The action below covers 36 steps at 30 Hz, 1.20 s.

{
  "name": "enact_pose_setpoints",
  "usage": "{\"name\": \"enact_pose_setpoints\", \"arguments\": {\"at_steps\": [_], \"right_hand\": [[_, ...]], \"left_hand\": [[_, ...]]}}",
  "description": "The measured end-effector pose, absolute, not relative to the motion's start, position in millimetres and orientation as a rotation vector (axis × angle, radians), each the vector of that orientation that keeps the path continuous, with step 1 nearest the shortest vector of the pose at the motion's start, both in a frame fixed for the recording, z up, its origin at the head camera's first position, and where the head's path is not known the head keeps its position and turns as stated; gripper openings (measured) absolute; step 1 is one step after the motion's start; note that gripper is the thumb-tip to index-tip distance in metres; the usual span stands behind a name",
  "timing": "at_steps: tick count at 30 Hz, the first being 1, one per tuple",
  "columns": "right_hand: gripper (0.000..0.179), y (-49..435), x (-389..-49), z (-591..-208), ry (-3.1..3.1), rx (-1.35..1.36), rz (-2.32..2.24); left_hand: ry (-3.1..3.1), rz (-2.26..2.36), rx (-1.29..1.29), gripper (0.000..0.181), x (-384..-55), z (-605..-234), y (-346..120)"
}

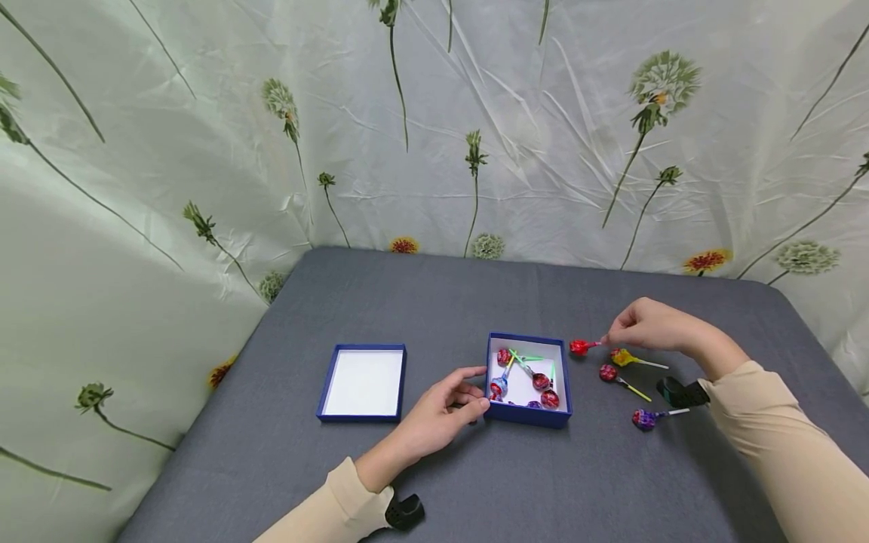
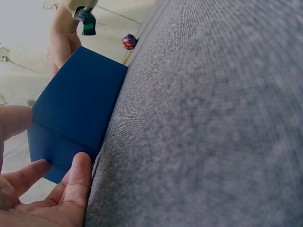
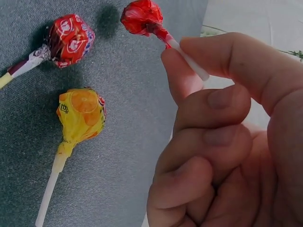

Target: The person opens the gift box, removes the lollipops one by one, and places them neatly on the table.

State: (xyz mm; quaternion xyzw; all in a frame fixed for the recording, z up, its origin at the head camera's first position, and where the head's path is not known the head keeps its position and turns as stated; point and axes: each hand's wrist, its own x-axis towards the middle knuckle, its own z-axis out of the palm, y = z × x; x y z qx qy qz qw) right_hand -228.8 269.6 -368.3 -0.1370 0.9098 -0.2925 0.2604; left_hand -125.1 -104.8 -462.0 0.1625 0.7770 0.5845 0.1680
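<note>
My right hand (image 1: 648, 326) pinches a red-wrapped lollipop (image 3: 142, 18) by its white stick, between thumb and forefinger; its head hangs just above the table, right of the blue box. The other fingers are curled into the palm. My left hand (image 1: 441, 411) touches the left side and near-left corner of the open blue box (image 1: 529, 415), fingers relaxed against its outer wall (image 2: 61, 146). Inside the white interior lie several wrapped lollipops (image 1: 540, 381), some partly hidden by the front wall. Below my right hand lies a yellow lollipop (image 3: 81, 113) with a white stick.
A red lollipop (image 1: 609, 372) with a yellow-green stick and a purple one (image 1: 643, 420) lie on the grey table (image 1: 434, 302) to the right. The blue-rimmed lid (image 1: 363, 383), white inside, lies left of the box. Behind the table hangs a flower-patterned curtain (image 1: 434, 196).
</note>
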Motion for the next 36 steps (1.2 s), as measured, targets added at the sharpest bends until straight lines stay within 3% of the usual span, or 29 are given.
{"name": "enact_pose_setpoints", "arguments": {"at_steps": [36], "right_hand": [[0.03, 283.3, -244.5, -392.1, 2.548, -0.267, -0.735]], "left_hand": [[2.22, 1.663, 0.472, 0.051, -126.6, -463.2, -104.6]]}}
